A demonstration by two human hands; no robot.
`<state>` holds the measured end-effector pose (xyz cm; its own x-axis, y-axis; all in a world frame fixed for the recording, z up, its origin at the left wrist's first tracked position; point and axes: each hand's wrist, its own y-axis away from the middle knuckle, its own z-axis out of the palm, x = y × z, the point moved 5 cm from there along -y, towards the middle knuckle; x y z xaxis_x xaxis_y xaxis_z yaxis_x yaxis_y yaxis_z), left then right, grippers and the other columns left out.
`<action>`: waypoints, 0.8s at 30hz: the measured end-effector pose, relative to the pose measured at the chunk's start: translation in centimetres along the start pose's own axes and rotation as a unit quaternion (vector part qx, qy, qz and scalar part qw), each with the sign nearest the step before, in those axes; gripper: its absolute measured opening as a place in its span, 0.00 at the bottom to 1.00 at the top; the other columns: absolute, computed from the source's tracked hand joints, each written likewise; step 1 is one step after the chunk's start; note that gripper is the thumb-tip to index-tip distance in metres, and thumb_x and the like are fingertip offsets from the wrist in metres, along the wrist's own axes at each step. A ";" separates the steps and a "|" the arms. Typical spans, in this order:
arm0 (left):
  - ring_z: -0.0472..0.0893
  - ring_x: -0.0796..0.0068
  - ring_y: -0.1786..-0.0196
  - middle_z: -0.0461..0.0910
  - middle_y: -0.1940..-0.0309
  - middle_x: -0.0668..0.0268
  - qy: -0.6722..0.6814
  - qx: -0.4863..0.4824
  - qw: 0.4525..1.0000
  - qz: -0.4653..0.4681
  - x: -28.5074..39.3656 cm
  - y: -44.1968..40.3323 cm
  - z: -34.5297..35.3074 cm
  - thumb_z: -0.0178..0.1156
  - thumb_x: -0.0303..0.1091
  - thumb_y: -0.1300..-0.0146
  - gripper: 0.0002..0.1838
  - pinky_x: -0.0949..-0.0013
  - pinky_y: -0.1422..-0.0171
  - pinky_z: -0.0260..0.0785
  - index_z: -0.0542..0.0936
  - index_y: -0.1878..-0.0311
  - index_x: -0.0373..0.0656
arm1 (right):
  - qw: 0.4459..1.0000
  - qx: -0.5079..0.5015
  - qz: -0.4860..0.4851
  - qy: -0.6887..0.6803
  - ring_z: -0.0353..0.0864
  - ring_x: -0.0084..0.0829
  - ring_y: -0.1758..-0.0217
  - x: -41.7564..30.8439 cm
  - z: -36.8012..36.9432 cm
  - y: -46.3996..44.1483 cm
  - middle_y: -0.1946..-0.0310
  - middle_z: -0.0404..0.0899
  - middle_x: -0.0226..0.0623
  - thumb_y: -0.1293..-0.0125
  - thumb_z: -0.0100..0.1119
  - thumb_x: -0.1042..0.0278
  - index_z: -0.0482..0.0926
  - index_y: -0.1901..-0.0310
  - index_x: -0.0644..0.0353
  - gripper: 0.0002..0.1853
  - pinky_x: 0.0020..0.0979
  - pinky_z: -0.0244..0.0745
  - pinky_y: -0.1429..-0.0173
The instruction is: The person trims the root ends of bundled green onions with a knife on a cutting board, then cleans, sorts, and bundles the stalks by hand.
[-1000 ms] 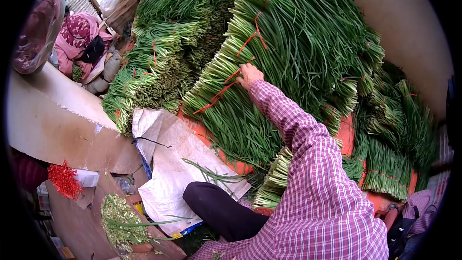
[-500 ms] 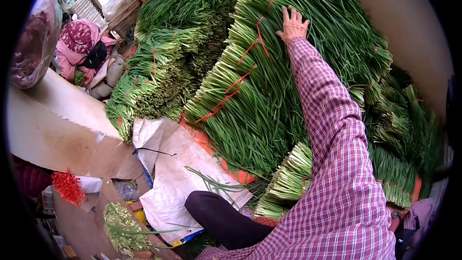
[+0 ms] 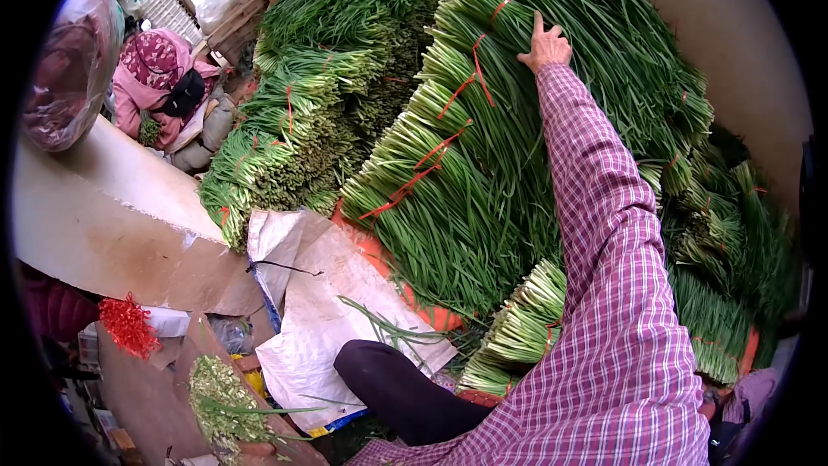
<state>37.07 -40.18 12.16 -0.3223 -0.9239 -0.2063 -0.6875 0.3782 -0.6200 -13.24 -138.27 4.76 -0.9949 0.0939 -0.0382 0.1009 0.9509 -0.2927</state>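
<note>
My right hand (image 3: pixel 546 46) is at the upper middle, on the green leaves of a large heap of bundled long-leaved greens (image 3: pixel 483 198). Its index finger points up along the leaves, the thumb is out to the left, and the other fingers are partly bent. It grips nothing that I can see. Red ties (image 3: pixel 483 73) cross the bundles just left of the hand, near the pale stem ends. My left hand is out of view.
Another heap of greens (image 3: pixel 302 112) stands to the left, more bundles (image 3: pixel 711 319) at the right. Near my knee (image 3: pixel 388 380) lies a whitish sack (image 3: pixel 319 319). Red ties hang in a bunch (image 3: pixel 129 326) beside trimmings (image 3: pixel 226 401). A person in pink (image 3: pixel 155 78) is at the upper left.
My right hand has moved up and right from the lower red ties onto the upper leaves. Its fingers, spread half a second ago, are now more bent. The view has shifted slightly.
</note>
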 end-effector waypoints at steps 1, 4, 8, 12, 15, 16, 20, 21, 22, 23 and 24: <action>0.79 0.53 0.45 0.77 0.44 0.46 -0.021 -0.016 0.999 0.026 -0.1 0.1 0.3 0.65 0.41 0.35 0.30 0.59 0.41 0.74 0.70 0.35 0.35 | 1.000 -0.008 -0.009 -0.007 0.84 0.43 0.55 0.0 -0.4 0.0 0.46 0.73 0.52 0.55 0.78 0.39 0.48 0.23 0.40 0.62 0.40 0.81 0.52; 0.79 0.53 0.45 0.76 0.43 0.45 -0.084 -0.065 0.985 0.134 -0.3 0.3 0.6 0.65 0.40 0.34 0.30 0.59 0.41 0.74 0.70 0.34 0.35 | 0.994 -0.012 -0.039 -0.105 0.84 0.44 0.49 0.4 -2.0 0.3 0.50 0.81 0.49 0.52 0.77 0.43 0.57 0.27 0.52 0.54 0.42 0.80 0.47; 0.76 0.56 0.40 0.72 0.38 0.44 0.352 -0.038 0.929 -0.112 5.5 -1.0 0.7 0.62 0.32 0.32 0.29 0.59 0.36 0.72 0.66 0.31 0.35 | 0.982 -0.035 -0.053 -0.176 0.80 0.49 0.44 0.7 -4.4 1.3 0.49 0.81 0.51 0.46 0.72 0.52 0.72 0.40 0.59 0.34 0.46 0.75 0.41; 0.75 0.58 0.39 0.71 0.37 0.44 0.373 -0.047 0.920 -0.109 6.9 -1.9 0.6 0.59 0.28 0.31 0.28 0.60 0.35 0.71 0.64 0.30 0.34 | 0.972 0.034 -0.100 -0.210 0.82 0.50 0.47 2.0 -6.7 5.7 0.53 0.83 0.50 0.44 0.67 0.59 0.74 0.45 0.59 0.26 0.46 0.76 0.43; 0.75 0.57 0.39 0.72 0.37 0.44 0.337 -0.061 0.937 -0.065 7.8 -1.8 0.1 0.60 0.29 0.31 0.29 0.59 0.35 0.71 0.64 0.30 0.33 | 0.978 0.023 -0.150 -0.143 0.81 0.46 0.48 4.7 -5.0 9.0 0.52 0.81 0.44 0.45 0.71 0.48 0.70 0.36 0.49 0.36 0.46 0.76 0.47; 0.75 0.57 0.39 0.72 0.37 0.44 0.346 -0.064 0.933 -0.072 7.9 -1.8 0.2 0.60 0.29 0.31 0.29 0.59 0.35 0.70 0.64 0.30 0.32 | 0.981 -0.020 -0.166 -0.097 0.81 0.46 0.48 5.2 -4.8 9.9 0.51 0.80 0.42 0.47 0.73 0.46 0.69 0.35 0.47 0.39 0.46 0.76 0.49; 0.75 0.57 0.39 0.72 0.38 0.45 0.382 -0.062 0.920 -0.059 10.5 -2.4 0.3 0.61 0.32 0.31 0.28 0.61 0.34 0.69 0.66 0.32 0.30 | 0.968 0.133 -0.212 -0.018 0.70 0.38 0.38 3.2 -7.6 12.1 0.47 0.72 0.33 0.57 0.77 0.38 0.66 0.32 0.35 0.48 0.46 0.67 0.37; 0.75 0.57 0.39 0.72 0.38 0.45 0.382 -0.062 0.920 -0.059 11.7 -2.6 0.0 0.61 0.32 0.31 0.28 0.61 0.34 0.69 0.66 0.32 0.30 | 0.959 0.167 -0.225 -0.027 0.66 0.38 0.37 2.1 -6.5 11.7 0.44 0.70 0.34 0.62 0.79 0.39 0.63 0.30 0.34 0.54 0.49 0.60 0.33; 0.75 0.58 0.39 0.72 0.37 0.46 0.390 -0.076 0.916 -0.056 13.2 -2.7 -0.4 0.62 0.33 0.31 0.29 0.61 0.34 0.69 0.66 0.32 0.30 | 0.945 0.223 -0.238 -0.030 0.67 0.40 0.38 1.2 -5.3 11.3 0.43 0.69 0.35 0.63 0.80 0.38 0.59 0.28 0.35 0.58 0.50 0.61 0.36; 0.75 0.59 0.40 0.72 0.37 0.46 0.398 -0.089 0.911 -0.054 14.3 -2.6 -0.9 0.62 0.33 0.32 0.29 0.61 0.34 0.69 0.67 0.32 0.30 | 0.948 0.231 -0.220 -0.017 0.67 0.39 0.38 0.7 -4.5 10.3 0.43 0.69 0.36 0.63 0.80 0.37 0.59 0.27 0.35 0.58 0.50 0.61 0.36; 0.75 0.59 0.40 0.72 0.37 0.46 0.397 -0.085 0.912 -0.055 14.9 -2.6 -1.5 0.62 0.33 0.32 0.29 0.61 0.34 0.69 0.67 0.32 0.30 | 0.950 0.239 -0.202 -0.008 0.67 0.39 0.37 -0.1 -4.1 9.4 0.43 0.70 0.36 0.64 0.80 0.37 0.59 0.27 0.36 0.59 0.49 0.61 0.37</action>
<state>33.07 -54.84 11.82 -0.5695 -0.6482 0.5055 -0.8128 0.3525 -0.4638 -12.25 -128.07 5.95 -0.9532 -0.2584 0.1569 -0.2933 0.6646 -0.6872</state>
